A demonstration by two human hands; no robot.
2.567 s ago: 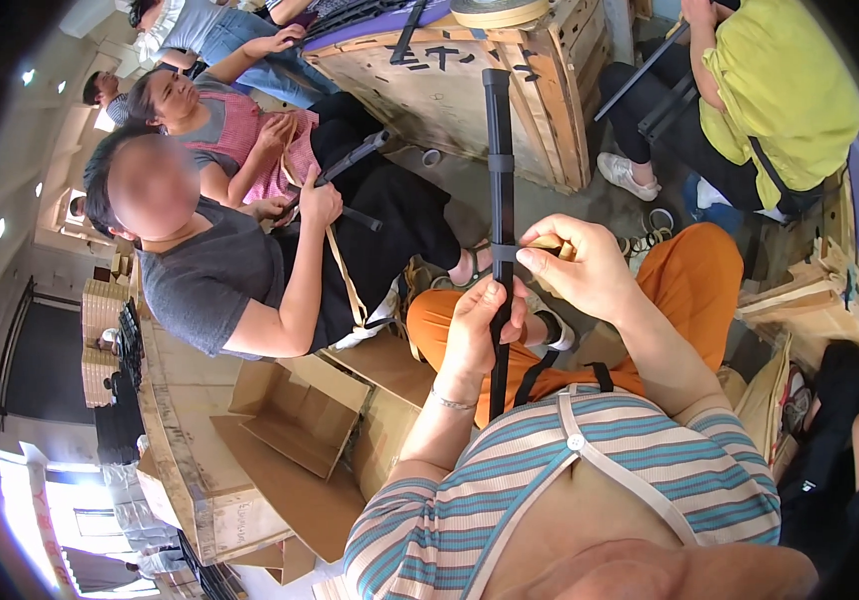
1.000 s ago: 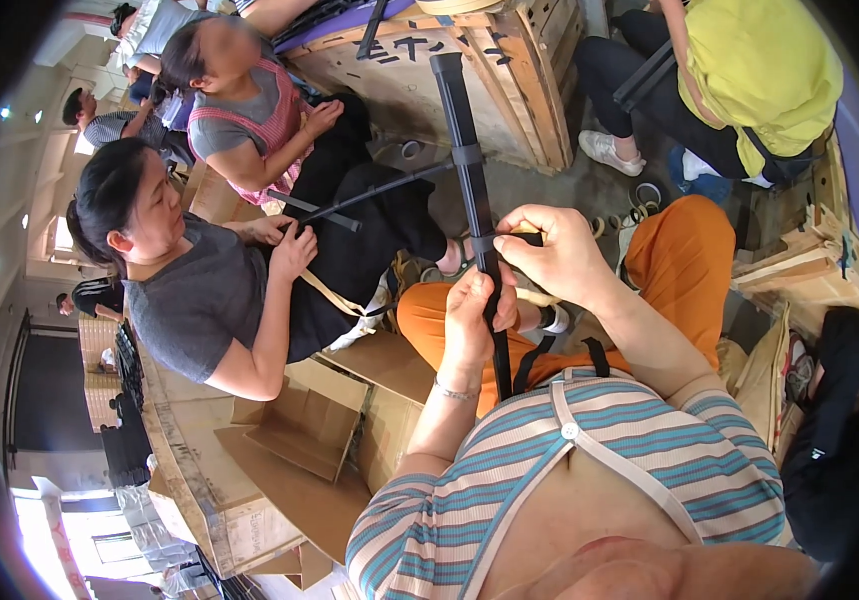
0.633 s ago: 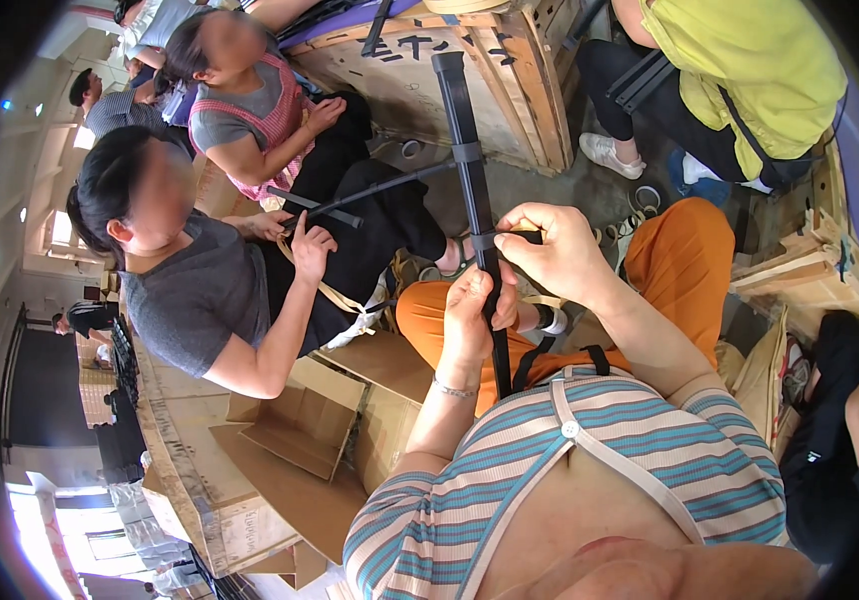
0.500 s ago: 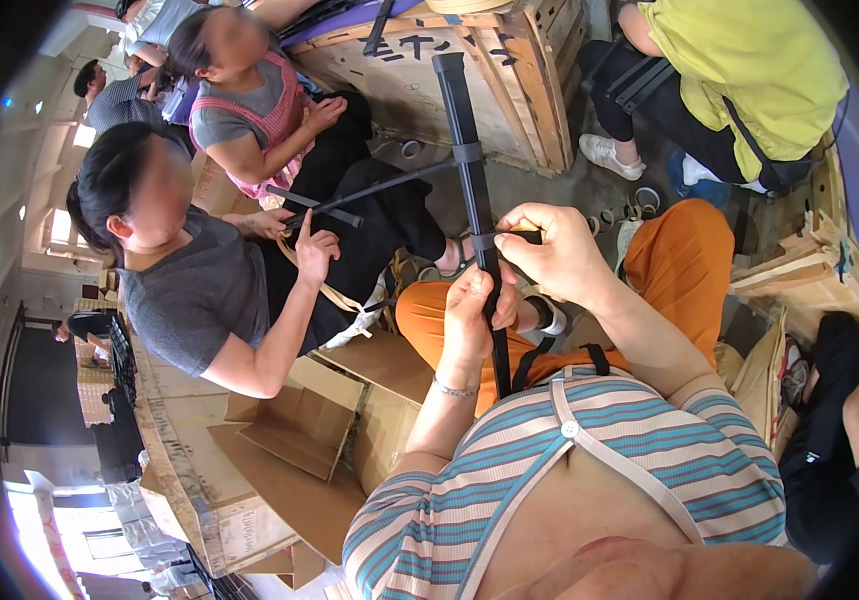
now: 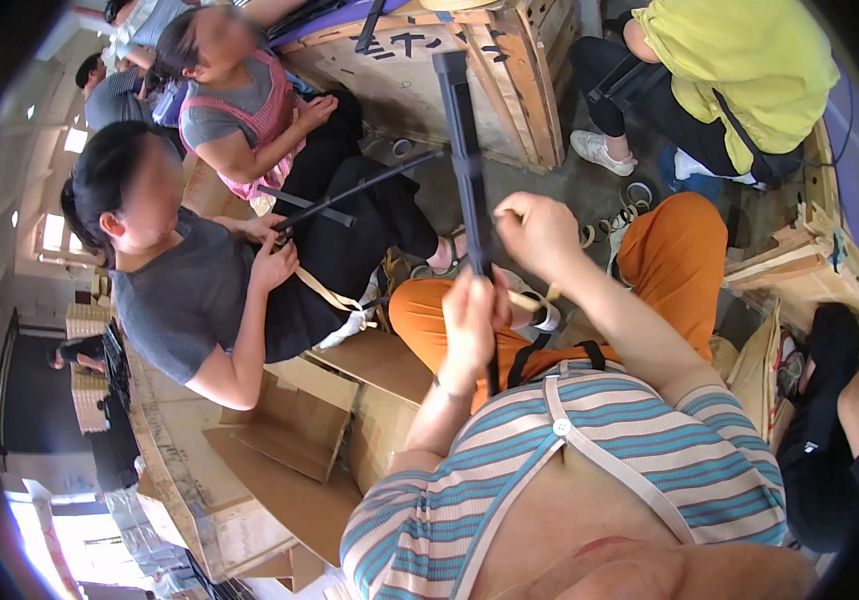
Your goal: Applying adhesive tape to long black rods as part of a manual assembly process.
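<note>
In the head view, the person's left hand is wrapping its fingers around a long black bar, gripping it below the middle. The bar is standing nearly upright in front of the person, its lower end reaching down to the waist of the striped top and its blurred upper length pointing toward a wooden crate. The right hand is hovering just beside the bar on its right, apart from it, with fingers curling inward; blur is hiding the fingertips, so whether they are pinching anything one cannot tell. Orange trousers are spreading to both sides below the hands. On the left, a co-worker in a dark grey shirt is holding a thinner black rod, with a tan strip hanging near their lap. An unfolded cardboard box is lying near the left forearm. A ring-shaped roll is resting on the floor beyond the right knee.
</note>
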